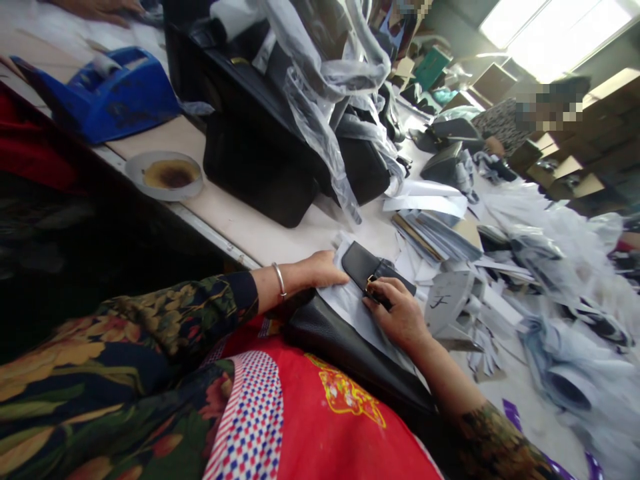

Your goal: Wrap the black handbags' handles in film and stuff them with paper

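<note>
A black leather bag [350,343] lies at the table's near edge, against the red apron. White wrapping paper [345,303] lies over it, and a small black leather flap [361,263] with a gold buckle rests on the paper. My left hand [325,269] grips the paper's left edge, thumb on top and other fingers mostly hidden. My right hand [400,313] is closed, its fingertips pinching at the gold buckle [371,283] and partly covering it.
Large black bags [260,167] with plastic-wrapped handles stand behind. At left are a blue tape dispenser [120,93] and a round dish [165,177]. Right of my hands stand a white tape dispenser [450,303] and stacked card strips [435,233]. A person [505,127] is across the table.
</note>
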`<state>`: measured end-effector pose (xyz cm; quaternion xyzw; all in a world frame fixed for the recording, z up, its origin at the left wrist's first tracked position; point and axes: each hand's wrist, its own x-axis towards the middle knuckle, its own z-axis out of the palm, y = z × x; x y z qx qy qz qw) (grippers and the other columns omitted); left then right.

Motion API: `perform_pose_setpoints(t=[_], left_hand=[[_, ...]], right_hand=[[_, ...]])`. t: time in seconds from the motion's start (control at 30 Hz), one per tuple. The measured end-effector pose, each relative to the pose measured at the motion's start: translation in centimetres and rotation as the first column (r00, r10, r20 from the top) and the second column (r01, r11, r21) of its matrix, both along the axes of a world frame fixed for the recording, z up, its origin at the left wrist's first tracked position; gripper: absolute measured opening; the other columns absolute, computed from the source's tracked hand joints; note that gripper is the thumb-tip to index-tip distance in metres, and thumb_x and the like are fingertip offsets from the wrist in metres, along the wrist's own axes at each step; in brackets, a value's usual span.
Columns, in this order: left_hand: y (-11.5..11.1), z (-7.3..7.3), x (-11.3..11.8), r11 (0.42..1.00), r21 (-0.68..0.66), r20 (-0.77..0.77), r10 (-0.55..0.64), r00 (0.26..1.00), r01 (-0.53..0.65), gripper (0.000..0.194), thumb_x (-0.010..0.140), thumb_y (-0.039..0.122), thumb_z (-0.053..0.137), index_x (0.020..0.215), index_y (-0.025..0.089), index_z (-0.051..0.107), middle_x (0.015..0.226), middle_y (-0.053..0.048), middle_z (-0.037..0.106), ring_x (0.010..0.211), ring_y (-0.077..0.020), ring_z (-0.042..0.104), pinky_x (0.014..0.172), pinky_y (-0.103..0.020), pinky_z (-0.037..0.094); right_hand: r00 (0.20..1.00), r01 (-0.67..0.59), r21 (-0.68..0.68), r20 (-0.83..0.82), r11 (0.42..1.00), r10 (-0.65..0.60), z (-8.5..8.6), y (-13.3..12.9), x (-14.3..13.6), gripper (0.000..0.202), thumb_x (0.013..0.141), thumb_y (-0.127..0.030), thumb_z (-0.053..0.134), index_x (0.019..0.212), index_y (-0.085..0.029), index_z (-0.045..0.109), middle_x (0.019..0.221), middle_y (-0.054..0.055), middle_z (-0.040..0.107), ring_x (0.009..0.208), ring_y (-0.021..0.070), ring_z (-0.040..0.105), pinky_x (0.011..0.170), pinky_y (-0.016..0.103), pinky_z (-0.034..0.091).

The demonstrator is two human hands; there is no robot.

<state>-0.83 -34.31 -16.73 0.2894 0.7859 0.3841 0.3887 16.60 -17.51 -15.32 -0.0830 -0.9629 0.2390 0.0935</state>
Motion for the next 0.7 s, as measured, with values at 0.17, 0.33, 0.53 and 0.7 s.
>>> perform_pose_setpoints(t=[0.17, 0.33, 0.53, 0.7], left_hand=[[0.0, -0.3, 0.0, 1.0, 0.026, 0.028, 0.013, 1.0, -0.013, 0.036, 0.065, 0.032, 0.072, 0.096, 0.013, 0.07, 0.086, -0.006, 0.074, 0.075, -0.0204, 0.07, 0.057, -0.023, 0.049], [0.1, -0.8, 0.0, 0.998, 0.062, 0.049, 0.01, 0.999, -0.013, 0.035, 0.065, 0.029, 0.072, 0.096, 0.013, 0.07, 0.084, -0.005, 0.074, 0.073, -0.0193, 0.069, 0.056, -0.022, 0.049], [0.2, -1.2, -0.1, 0.999, 0.035, 0.075, 0.032, 0.997, -0.035, 0.034, 0.063, 0.029, 0.073, 0.093, 0.014, 0.07, 0.079, -0.003, 0.072, 0.068, -0.018, 0.067, 0.049, -0.021, 0.045], [0.2, -1.3, 0.0, 0.998, 0.044, 0.069, 0.039, 0.997, -0.042, 0.035, 0.062, 0.027, 0.073, 0.094, 0.013, 0.07, 0.077, -0.004, 0.072, 0.066, -0.0188, 0.067, 0.049, -0.022, 0.046]], right_hand=[[0.993, 0.116, -0.1, 0.048, 0.988, -0.111, 0.7, 0.1, 0.1, 0.027, 0.095, -0.039, 0.056, 0.083, -0.023, 0.075, 0.104, 0.006, 0.074, 0.093, 0.0209, 0.069, 0.085, 0.034, 0.053], [0.978, 0.202, -0.194, 0.088, 0.96, -0.188, 1.2, 0.7, -0.7, 0.031, 0.091, -0.042, 0.059, 0.073, -0.021, 0.073, 0.091, 0.005, 0.072, 0.082, 0.0203, 0.066, 0.071, 0.031, 0.048], [0.979, 0.195, -0.192, 0.105, 0.962, -0.178, 0.9, -0.1, -1.6, 0.037, 0.089, -0.041, 0.059, 0.059, -0.02, 0.065, 0.076, 0.003, 0.063, 0.066, 0.0158, 0.057, 0.063, 0.03, 0.042], [0.981, 0.192, -0.141, 0.064, 0.971, -0.185, 0.5, -1.3, -1.8, 0.035, 0.089, -0.04, 0.058, 0.061, -0.02, 0.067, 0.076, 0.004, 0.064, 0.066, 0.0164, 0.059, 0.065, 0.03, 0.045]])
